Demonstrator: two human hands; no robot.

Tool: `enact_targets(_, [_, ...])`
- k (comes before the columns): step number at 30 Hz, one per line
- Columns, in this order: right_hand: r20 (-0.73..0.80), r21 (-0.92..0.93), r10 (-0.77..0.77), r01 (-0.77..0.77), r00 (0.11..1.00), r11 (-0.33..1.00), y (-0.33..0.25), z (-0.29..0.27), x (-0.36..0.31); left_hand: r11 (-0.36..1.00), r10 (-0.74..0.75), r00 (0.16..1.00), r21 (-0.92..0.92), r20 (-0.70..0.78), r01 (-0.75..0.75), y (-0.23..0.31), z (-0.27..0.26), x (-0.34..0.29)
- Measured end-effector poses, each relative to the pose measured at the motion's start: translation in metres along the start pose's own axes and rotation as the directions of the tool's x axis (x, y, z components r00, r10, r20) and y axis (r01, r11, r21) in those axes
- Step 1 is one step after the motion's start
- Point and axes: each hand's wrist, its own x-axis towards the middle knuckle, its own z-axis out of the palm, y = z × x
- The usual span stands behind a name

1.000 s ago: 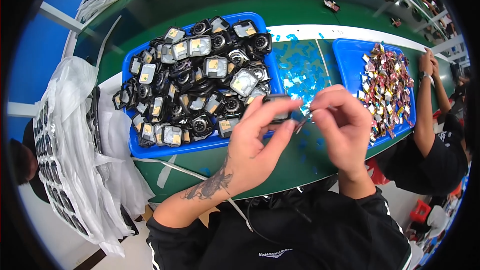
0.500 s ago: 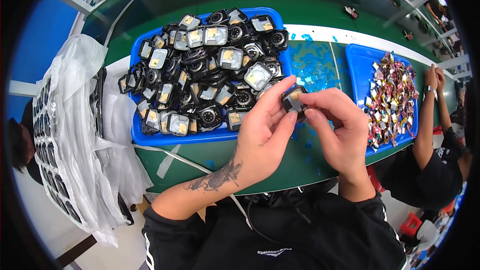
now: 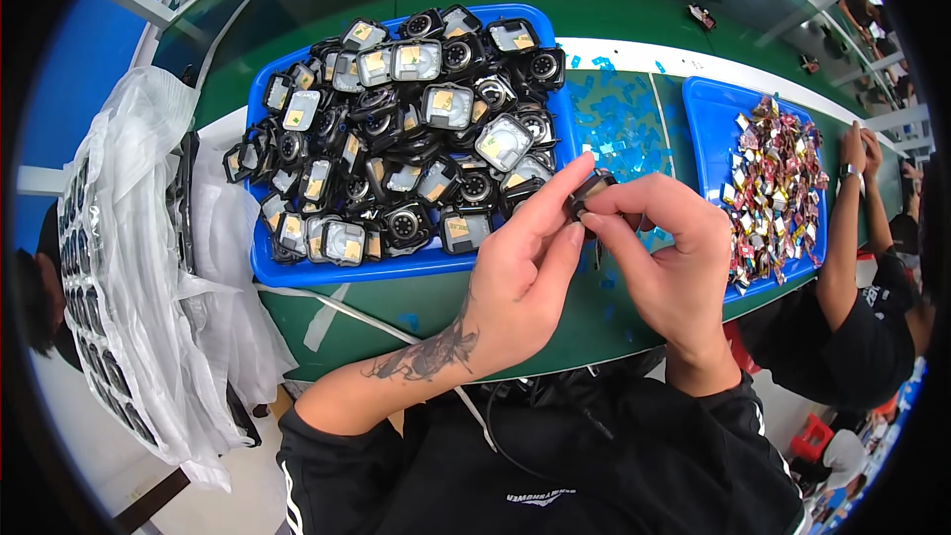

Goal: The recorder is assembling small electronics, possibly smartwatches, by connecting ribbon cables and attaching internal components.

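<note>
My left hand (image 3: 520, 272) is closed around a black smartwatch housing (image 3: 590, 190), tilted almost edge-on between its thumb and fingers. Thumb and index finger of my right hand (image 3: 679, 263) pinch at the near end of the same housing; whether they grip a small part there is hidden. Just left of my hands, a blue tray (image 3: 381, 271) is heaped with similar black watch housings (image 3: 448, 106), some showing grey inner faces with tan patches, others round sensor backs.
Small blue film pieces (image 3: 619, 129) lie scattered on the green table (image 3: 416, 307). To the right, another blue tray (image 3: 708, 124) holds a heap of small shiny parts (image 3: 778, 198). Plastic-wrapped trays (image 3: 109, 287) stand at left. A co-worker's hands (image 3: 860, 149) are at far right.
The watch housing has turned from showing its inner face to nearly edge-on. My right fingertips have shifted slightly left and lower on it. The whole view has moved a little.
</note>
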Motion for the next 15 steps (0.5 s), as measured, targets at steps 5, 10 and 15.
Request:
enact_targets(5, [-0.001,0.014,-0.023,0.023,1.0,1.0,-0.0001,0.0001,0.0005,0.998,0.028,0.999,-0.063,-0.038,-0.03,0.0007,0.0047,-0.0005])
enact_targets(10, [0.023,-0.083,-0.047,0.048,0.999,0.995,0.0,-0.0036,0.0,1.0,0.021,1.0,-0.006,-0.012,-0.022,-0.0028,0.002,-0.0006])
enact_targets(15, [0.006,-0.074,-0.047,0.047,0.999,0.996,0.0006,-0.0036,-0.0005,0.999,0.041,0.999,0.014,-0.006,-0.041,-0.0026,0.0004,-0.0002])
